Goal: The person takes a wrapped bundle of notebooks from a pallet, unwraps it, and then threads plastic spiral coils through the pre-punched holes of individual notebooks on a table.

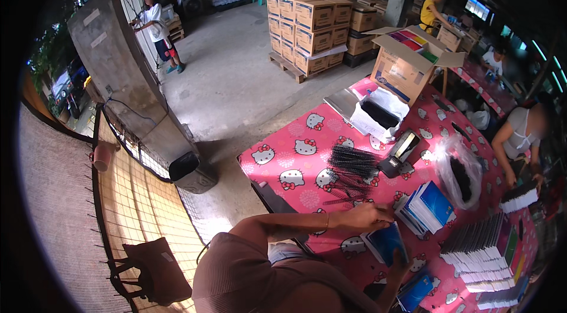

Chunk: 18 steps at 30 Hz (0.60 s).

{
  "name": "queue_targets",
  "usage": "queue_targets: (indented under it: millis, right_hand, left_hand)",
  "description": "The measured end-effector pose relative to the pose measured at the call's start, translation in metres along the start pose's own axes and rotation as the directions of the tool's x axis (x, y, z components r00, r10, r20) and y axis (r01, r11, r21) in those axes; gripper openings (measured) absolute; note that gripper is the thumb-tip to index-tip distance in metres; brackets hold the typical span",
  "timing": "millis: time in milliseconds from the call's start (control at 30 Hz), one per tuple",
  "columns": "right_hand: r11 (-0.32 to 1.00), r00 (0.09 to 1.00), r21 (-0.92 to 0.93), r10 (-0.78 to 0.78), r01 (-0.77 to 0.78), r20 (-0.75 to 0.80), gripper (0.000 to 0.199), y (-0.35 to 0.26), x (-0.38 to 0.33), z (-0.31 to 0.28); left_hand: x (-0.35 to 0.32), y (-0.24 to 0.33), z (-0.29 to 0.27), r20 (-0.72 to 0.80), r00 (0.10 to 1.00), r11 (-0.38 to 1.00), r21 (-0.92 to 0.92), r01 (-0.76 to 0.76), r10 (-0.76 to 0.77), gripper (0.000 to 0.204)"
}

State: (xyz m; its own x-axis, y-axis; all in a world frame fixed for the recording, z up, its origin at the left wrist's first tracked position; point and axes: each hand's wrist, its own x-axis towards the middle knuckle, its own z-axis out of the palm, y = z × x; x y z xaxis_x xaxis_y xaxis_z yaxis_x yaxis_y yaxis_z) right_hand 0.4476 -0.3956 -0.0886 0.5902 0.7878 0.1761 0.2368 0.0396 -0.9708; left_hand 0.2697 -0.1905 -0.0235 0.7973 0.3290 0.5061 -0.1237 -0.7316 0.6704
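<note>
My right hand (401, 261) grips a small blue-covered notebook (387, 243) by its right side, close in front of me. My left hand (373, 216) is closed in a pinch just above the notebook's upper edge; what its fingertips hold, if anything, is too small to name. Loose black binding coils (354, 161) lie in a heap beyond my left hand. To the right of that hand stands a leaning stack of blue notebooks (426, 206). More blue notebooks (416, 290) lie near my right forearm.
A pink patterned cloth covers the table (307, 121). On it are a black device (401, 153), a white box of coils (380, 113), a plastic bag of coils (460, 174), spiral notebook piles (481, 248) and an open carton (401, 70). A co-worker (520, 135) handles notebooks at right. A bin (194, 172) stands left.
</note>
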Motion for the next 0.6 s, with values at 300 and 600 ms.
queue_targets:
  millis: [300, 600]
  right_hand:
    - [1.0, 1.0, -0.014, 0.014, -0.014, -0.021, 0.03, 0.012, 0.0, -0.004]
    - [0.999, 0.999, -0.035, -0.018, 0.017, -0.03, 0.031, 0.021, -0.006, -0.005]
  left_hand:
    - [0.003, -0.013, 0.018, -0.071, 0.996, 0.983, -0.176, 0.046, -0.06, 0.024]
    - [0.008, 0.0, 0.013, -0.053, 0.971, 0.929, -0.308, 0.206, -0.233, 0.024]
